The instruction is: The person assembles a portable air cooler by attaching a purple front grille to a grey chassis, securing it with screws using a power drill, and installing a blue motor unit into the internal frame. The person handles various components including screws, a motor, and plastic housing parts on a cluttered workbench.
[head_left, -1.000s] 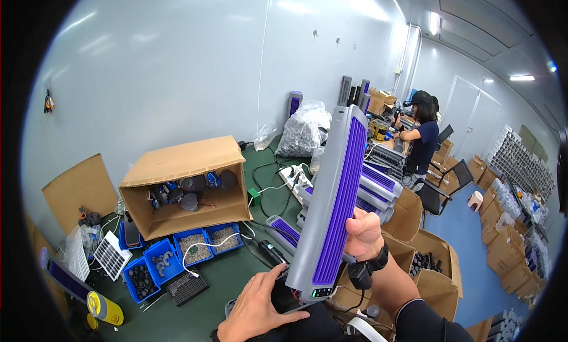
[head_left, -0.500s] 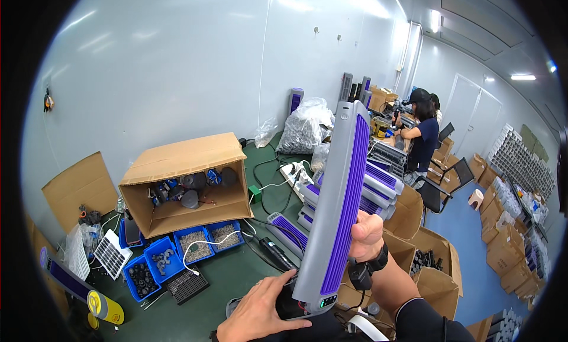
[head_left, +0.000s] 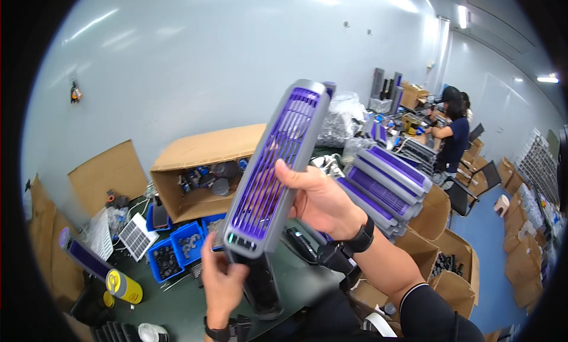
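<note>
A grey tower fan (head_left: 269,197) with a purple slatted grille is raised tilted in front of me, its grille turned toward me. My right hand (head_left: 322,200) is closed round its long right side, thumb lying across the slats. A small panel with a green light (head_left: 241,242) glows at its lower end. Below it is a glossy black part (head_left: 263,289); whether it is joined to the fan I cannot tell. My left hand (head_left: 223,283) is closed at the fan's lower left end, some fingertips hidden behind it.
Several purple and grey fans (head_left: 384,188) lie stacked right of centre. An open cardboard box (head_left: 177,191) with motors stands behind blue bins (head_left: 188,242) of small parts. A yellow cylinder (head_left: 124,286) is at lower left. Cartons (head_left: 432,212) stand at right; a person (head_left: 452,135) works beyond.
The fan has swung left and turned so that its grille faces me. Both my hands have moved left with it, and the view has shifted.
</note>
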A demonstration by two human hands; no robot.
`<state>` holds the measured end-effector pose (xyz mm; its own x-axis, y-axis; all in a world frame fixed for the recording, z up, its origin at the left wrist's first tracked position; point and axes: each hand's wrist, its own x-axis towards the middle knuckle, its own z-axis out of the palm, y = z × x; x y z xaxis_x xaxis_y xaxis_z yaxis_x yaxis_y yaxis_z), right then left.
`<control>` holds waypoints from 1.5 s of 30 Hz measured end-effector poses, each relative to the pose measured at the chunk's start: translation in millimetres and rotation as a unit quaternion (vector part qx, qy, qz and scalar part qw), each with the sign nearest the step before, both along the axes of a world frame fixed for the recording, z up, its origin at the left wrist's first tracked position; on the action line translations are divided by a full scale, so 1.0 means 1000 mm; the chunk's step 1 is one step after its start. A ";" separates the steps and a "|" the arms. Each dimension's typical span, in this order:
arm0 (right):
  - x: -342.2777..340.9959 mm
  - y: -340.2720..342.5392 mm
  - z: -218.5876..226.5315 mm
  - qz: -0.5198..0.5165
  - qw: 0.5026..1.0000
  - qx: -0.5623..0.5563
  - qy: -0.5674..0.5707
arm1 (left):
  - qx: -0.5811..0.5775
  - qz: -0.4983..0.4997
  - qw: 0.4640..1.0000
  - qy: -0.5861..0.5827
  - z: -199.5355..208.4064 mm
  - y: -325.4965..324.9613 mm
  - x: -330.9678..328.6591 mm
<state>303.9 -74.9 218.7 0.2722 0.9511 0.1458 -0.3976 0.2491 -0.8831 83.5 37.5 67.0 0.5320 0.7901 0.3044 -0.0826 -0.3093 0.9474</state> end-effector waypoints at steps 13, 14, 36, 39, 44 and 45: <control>-0.024 -0.006 0.004 0.050 0.998 -0.040 0.002 | -0.024 0.045 0.998 -0.049 0.008 0.021 -0.073; -0.020 -0.014 0.001 0.057 0.998 -0.030 0.019 | -0.028 0.030 0.998 -0.057 0.010 0.019 -0.071; -0.123 0.063 -0.053 0.146 0.985 -0.016 0.095 | 0.353 0.165 0.897 0.210 0.093 -0.003 -0.094; -0.109 0.048 -0.052 0.197 0.965 -0.129 -0.113 | 0.367 0.182 0.886 0.215 0.087 -0.006 -0.108; -0.110 -0.008 -0.018 -0.045 0.735 0.142 -0.662 | 0.386 0.159 0.877 0.238 0.096 -0.019 -0.110; -0.115 -0.001 0.000 -0.091 0.632 0.232 -0.734 | 0.403 0.148 0.870 0.243 0.101 -0.022 -0.110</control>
